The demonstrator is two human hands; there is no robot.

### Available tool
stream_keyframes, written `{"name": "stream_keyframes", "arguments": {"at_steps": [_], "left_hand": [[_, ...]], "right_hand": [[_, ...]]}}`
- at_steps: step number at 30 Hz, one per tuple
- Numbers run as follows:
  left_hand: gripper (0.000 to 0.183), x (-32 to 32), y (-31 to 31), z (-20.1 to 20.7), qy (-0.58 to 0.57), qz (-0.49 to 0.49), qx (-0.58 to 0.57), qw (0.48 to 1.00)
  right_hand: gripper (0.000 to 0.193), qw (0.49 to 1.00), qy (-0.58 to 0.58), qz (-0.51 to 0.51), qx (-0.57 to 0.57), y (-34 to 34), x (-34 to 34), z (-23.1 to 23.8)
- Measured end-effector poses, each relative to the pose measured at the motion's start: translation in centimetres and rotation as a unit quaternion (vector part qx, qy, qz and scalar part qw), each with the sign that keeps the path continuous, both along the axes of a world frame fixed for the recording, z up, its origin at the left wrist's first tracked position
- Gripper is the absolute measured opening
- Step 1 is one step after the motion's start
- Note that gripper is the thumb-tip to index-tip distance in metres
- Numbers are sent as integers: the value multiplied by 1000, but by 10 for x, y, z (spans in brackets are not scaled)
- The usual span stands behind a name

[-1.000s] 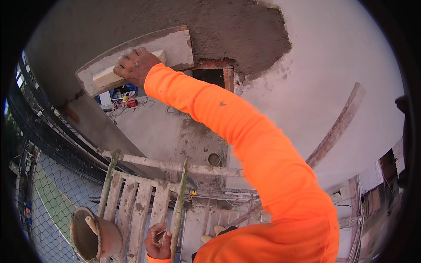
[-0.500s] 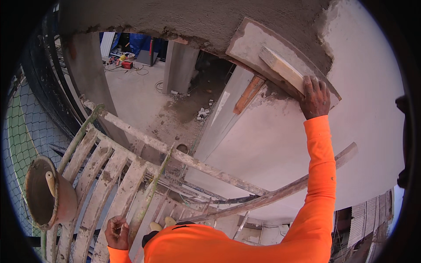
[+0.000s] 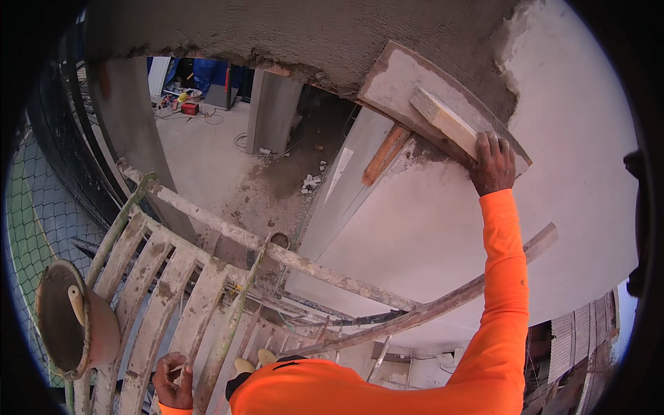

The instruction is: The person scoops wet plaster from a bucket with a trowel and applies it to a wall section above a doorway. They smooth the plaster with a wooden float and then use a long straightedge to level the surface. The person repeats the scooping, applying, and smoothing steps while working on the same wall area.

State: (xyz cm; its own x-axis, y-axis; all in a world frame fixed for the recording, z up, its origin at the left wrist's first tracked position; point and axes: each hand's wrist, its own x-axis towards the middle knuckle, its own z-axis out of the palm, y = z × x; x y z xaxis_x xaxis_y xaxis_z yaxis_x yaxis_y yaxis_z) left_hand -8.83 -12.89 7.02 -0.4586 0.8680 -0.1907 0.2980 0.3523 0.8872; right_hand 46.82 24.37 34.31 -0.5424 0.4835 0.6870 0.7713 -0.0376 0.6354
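My right hand [image 3: 493, 162] is closed round the near end of the wooden handle of a large plastering float [image 3: 408, 72]. The float's board lies slantwise against the wall, over the edge of the dark wet plaster [image 3: 304, 28] and beside the smooth pale wall [image 3: 581, 173]. My left hand [image 3: 173, 382] hangs low over the scaffold slats [image 3: 155, 297], fingers curled and thumb close to them. What it holds, if anything, is too small to tell. To its left stands a mortar-stained bucket [image 3: 104, 339], with a pale tool handle [image 3: 76, 304] sticking up inside.
A plaster-spattered rail [image 3: 270, 245] runs along the platform, and a curved wooden pole [image 3: 449, 294] passes below my right arm. Far below lies a concrete floor [image 3: 207, 155] with a red box [image 3: 190, 108], cables and rubble. Netting [image 3: 41, 200] hangs at the left.
The float and my right hand have shifted very slightly down and left along the wall. My left hand has dropped a little lower and left; the whole view has moved slightly too.
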Motion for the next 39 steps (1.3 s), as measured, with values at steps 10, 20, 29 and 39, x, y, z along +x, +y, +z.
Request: {"name": "stream_keyframes", "arguments": {"at_steps": [10,20,29,39], "left_hand": [[31,10,75,50,84,-154,208,962],[34,-17,-9,-12,-12,-6,89,996],[52,2,33,-25,-203,-35,166,964],[103,-91,-91,-31,-216,513,353,752]], "right_hand": [[43,976,115,52,177,52,-71,45],[51,958,256,-21,127,19,-50,24],[45,987,159,36,-13,31,-111,-26],[59,824,144,214,-504,-92,-270,-231]]}}
